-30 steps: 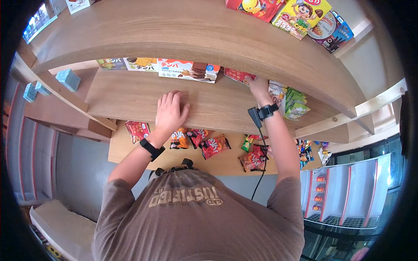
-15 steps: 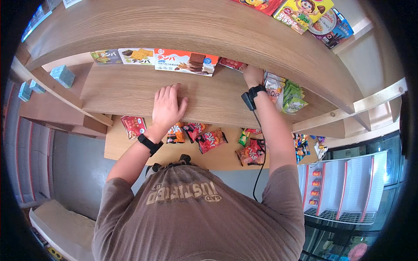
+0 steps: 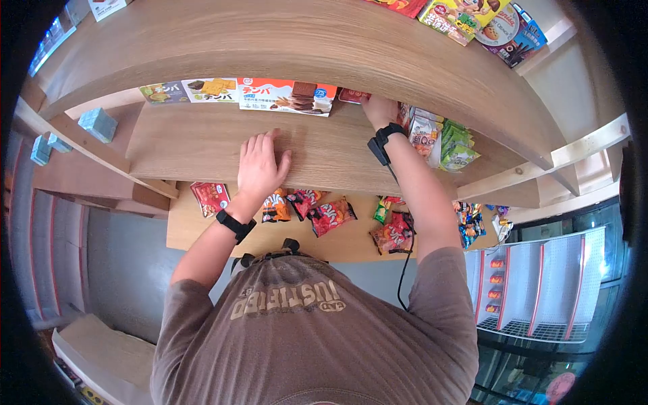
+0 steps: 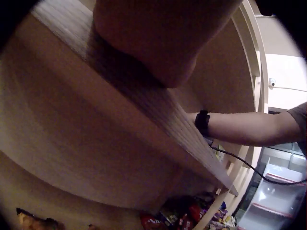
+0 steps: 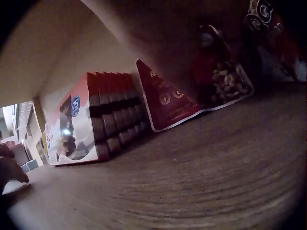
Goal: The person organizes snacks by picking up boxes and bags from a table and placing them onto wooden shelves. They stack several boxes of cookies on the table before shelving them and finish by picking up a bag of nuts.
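My left hand (image 3: 260,167) rests palm down on the front edge of the middle wooden shelf (image 3: 196,142), fingers straight and holding nothing. Under the upper board, my right hand (image 3: 380,112) grips a red snack pouch (image 3: 351,96), its fingertips partly hidden. In the right wrist view this pouch (image 5: 168,103), with nuts pictured on it, stands on its lower edge, bent in the middle behind the hand. Close to its left is a row of white and red chocolate biscuit boxes (image 5: 79,127). To the right of the hand are white snack bags (image 3: 424,131) and green bags (image 3: 458,145).
Two more biscuit boxes (image 3: 211,90) stand farther left on the shelf. The upper shelf board (image 3: 270,47) overhangs the right hand. Below, several snack bags (image 3: 331,216) lie on a lower table (image 3: 297,236). A black cable (image 3: 405,283) hangs from the right wrist.
My right hand has moved left along the shelf with the red pouch, which now sits close against the biscuit boxes. More of the white bags shows. The left hand stays on the shelf edge.
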Action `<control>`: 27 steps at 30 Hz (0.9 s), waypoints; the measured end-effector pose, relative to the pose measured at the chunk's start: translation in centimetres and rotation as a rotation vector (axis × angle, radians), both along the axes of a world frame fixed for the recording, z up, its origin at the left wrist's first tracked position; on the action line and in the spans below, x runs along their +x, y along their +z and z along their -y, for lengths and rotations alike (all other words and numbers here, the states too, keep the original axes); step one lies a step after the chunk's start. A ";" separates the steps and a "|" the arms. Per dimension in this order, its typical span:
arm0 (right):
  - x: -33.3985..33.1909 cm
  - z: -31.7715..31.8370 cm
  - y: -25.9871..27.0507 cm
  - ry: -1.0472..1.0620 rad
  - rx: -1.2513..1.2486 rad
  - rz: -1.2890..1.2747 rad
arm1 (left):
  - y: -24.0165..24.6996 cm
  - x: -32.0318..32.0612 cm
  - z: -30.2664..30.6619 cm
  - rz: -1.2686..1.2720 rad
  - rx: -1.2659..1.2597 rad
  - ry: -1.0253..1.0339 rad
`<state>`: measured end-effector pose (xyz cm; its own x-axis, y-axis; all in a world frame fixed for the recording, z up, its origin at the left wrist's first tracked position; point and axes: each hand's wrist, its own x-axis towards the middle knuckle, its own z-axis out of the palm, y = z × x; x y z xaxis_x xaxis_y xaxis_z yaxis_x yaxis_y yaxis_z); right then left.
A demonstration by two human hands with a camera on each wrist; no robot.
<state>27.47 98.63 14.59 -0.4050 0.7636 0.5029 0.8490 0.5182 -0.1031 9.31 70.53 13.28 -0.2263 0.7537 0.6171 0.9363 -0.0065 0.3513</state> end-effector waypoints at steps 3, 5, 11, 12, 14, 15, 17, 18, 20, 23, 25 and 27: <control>0.0 -1.1 -1.1 -0.007 0.061 0.006 | 0.0 0.0 -0.1 0.011 -0.005 -0.004; 0.0 -0.1 -0.1 -0.019 -0.079 0.008 | 0.0 0.0 0.0 0.009 -0.007 0.003; -0.1 2.4 1.6 -0.019 -0.001 0.071 | 0.0 0.2 -0.1 -0.009 -0.029 0.003; -0.1 2.3 1.5 -0.022 -0.001 0.067 | 0.0 0.2 -0.2 -0.006 -0.031 0.005; -0.2 1.9 1.1 -0.013 0.028 0.122 | 0.2 0.3 -0.1 -0.006 -0.033 0.007; -0.3 1.8 1.0 -0.013 0.029 0.118 | 0.3 0.3 0.0 -0.004 -0.043 0.008; -0.4 1.6 0.6 -0.012 0.077 0.122 | 0.4 0.3 0.1 -0.003 -0.051 0.012; -0.5 1.4 0.1 -0.011 0.078 0.120 | 0.2 0.3 0.1 -0.003 -0.047 0.013; -0.4 0.8 -0.6 0.036 0.270 0.009 | 0.3 0.4 -0.2 -0.007 -0.037 0.004; -0.2 1.7 0.6 0.018 0.166 0.040 | 0.5 0.6 -0.1 -0.011 -0.054 0.015; 0.0 2.3 1.5 0.014 0.057 0.093 | 0.3 0.5 -0.1 -0.013 -0.042 0.018; 0.2 2.9 2.5 0.009 -0.053 0.148 | 0.4 0.6 0.1 -0.006 -0.053 0.023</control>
